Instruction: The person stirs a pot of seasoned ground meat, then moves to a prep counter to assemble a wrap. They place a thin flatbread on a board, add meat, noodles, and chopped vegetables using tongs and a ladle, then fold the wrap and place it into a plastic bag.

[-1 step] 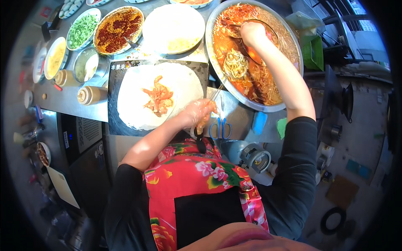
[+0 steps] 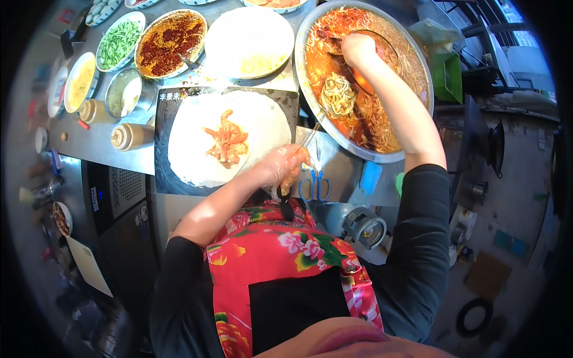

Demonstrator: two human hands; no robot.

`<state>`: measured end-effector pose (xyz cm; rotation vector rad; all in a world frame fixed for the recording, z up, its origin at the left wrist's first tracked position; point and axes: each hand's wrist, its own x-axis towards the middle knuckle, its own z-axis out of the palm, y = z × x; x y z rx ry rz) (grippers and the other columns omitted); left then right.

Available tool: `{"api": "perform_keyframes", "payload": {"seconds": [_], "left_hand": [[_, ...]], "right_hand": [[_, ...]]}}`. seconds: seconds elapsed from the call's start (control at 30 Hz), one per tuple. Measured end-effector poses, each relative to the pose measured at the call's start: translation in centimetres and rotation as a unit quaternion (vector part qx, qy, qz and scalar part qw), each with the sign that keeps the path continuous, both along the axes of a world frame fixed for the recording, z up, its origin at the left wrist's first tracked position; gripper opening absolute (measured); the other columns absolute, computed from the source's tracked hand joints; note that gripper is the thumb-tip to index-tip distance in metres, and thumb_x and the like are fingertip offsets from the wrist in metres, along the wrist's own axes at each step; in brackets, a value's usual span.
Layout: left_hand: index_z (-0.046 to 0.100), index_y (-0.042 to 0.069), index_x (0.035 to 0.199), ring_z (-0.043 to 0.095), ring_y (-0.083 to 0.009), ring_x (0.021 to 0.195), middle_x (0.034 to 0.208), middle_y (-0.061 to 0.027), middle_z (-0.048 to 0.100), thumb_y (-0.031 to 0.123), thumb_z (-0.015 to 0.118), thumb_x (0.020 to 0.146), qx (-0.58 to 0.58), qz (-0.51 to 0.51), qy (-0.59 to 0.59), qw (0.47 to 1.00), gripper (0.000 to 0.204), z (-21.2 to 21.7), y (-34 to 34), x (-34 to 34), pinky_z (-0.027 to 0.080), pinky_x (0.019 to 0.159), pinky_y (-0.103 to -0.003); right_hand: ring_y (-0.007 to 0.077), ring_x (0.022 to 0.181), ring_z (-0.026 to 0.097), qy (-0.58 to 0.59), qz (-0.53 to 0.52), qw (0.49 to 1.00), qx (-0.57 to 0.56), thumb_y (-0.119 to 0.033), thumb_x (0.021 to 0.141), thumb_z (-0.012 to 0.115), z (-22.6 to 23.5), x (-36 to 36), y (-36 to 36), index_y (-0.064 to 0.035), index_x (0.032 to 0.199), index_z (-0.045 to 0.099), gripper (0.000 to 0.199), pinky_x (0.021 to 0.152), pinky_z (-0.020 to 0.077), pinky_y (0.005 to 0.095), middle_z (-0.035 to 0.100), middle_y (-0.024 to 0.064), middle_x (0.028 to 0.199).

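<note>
My left hand (image 2: pixel 285 164), seemingly in a thin clear glove, is closed round the handle of a long-handled tool (image 2: pixel 314 128) with thin twin metal rods. The rods run into a large metal bowl (image 2: pixel 302 65), where their far end meets a clump of pale noodles (image 2: pixel 338 95) in red, oily food. My right hand (image 2: pixel 360 51) reaches down into the same bowl beside a dark curved rim (image 2: pixel 391 51); its fingers are hidden. A thin pale round wrapper (image 2: pixel 191 140) lies on a black board (image 2: pixel 167 176), with orange-red food pieces (image 2: pixel 227 140) on top.
Dishes of chopped greens (image 2: pixel 119 42), red-brown seasoning (image 2: pixel 170 45) and yellow sauce (image 2: pixel 79 82) line the far left. A pale stack in a dish (image 2: pixel 249 42) stands behind the board. Blue-handled scissors (image 2: pixel 315 186) hang at the near edge. Squeeze bottles (image 2: pixel 128 137) stand left of the board.
My right forearm has shifted very slightly to the left near the elbow. My left hand keeps its hold on the handle, and the food on the wrapper stays put.
</note>
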<state>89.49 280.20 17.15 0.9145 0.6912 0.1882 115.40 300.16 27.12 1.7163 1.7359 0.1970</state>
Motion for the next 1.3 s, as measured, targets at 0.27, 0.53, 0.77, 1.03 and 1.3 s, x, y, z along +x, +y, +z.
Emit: {"api": "perform_keyframes", "payload": {"seconds": [0.27, 0.53, 0.77, 1.03, 1.3], "left_hand": [[0.063, 0.008, 0.098, 0.047, -0.0131, 0.046, 0.059, -0.0024, 0.052, 0.031, 0.053, 0.102, -0.003, 0.016, -0.009, 1.0, 0.025, 0.7, -0.1, -0.7, 0.039, 0.043, -0.029], [0.063, 0.008, 0.097, 0.044, -0.0134, 0.04, 0.057, -0.003, 0.051, 0.029, 0.054, 0.101, -0.022, 0.019, -0.034, 0.999, 0.023, 0.7, 0.8, -0.1, 0.034, 0.039, -0.03], [0.063, 0.008, 0.097, 0.044, -0.0129, 0.041, 0.057, -0.0019, 0.049, 0.029, 0.054, 0.101, -0.024, 0.011, -0.029, 0.999, 0.023, 0.1, -0.4, 0.5, 0.035, 0.039, -0.03], [0.062, 0.009, 0.095, 0.041, -0.0126, 0.042, 0.053, -0.0023, 0.047, 0.03, 0.053, 0.102, -0.042, 0.009, -0.028, 0.999, 0.024, 0.0, -1.8, 0.7, 0.035, 0.04, -0.029], [0.064, 0.01, 0.099, 0.048, -0.0132, 0.046, 0.061, -0.0022, 0.052, 0.031, 0.054, 0.101, -0.047, -0.039, -0.011, 0.998, 0.023, 0.3, -2.3, 0.2, 0.041, 0.042, -0.029]], "right_hand": [[0.0353, 0.098, 0.07, 0.101, -0.01, 0.99, 0.101, -0.007, 0.089, 0.054, 3.4, 4.2, -2.8, -0.006, 0.121, 0.066, 0.034, 0.083, 0.0572, 0.0458, 0.07, 0.0202, 0.11], [0.0361, 0.094, 0.07, 0.051, 0.012, 0.991, 0.123, -0.007, 0.088, 0.057, 5.1, 5.3, -5.8, -0.0112, 0.133, 0.059, 0.045, 0.078, 0.0567, 0.0481, 0.071, 0.0192, 0.1], [0.036, 0.093, 0.07, 0.059, 0.046, 0.99, 0.118, -0.01, 0.096, 0.051, 1.8, 4.9, -3.1, -0.0066, 0.128, 0.058, 0.033, 0.077, 0.0569, 0.0478, 0.071, 0.0183, 0.099], [0.0292, 0.088, 0.072, -0.033, 0.113, 0.993, 0.02, -0.007, 0.093, 0.053, 1.9, 2.5, -3.7, -0.0074, 0.105, 0.069, 0.02, 0.071, 0.0593, 0.0416, 0.071, 0.0152, 0.096], [0.0321, 0.094, 0.072, 0.033, 0.012, 0.999, 0.02, -0.007, 0.086, 0.057, -4.5, 1.2, -1.1, -0.0035, 0.098, 0.072, 0.02, 0.078, 0.0581, 0.0431, 0.073, 0.0165, 0.099]]}}
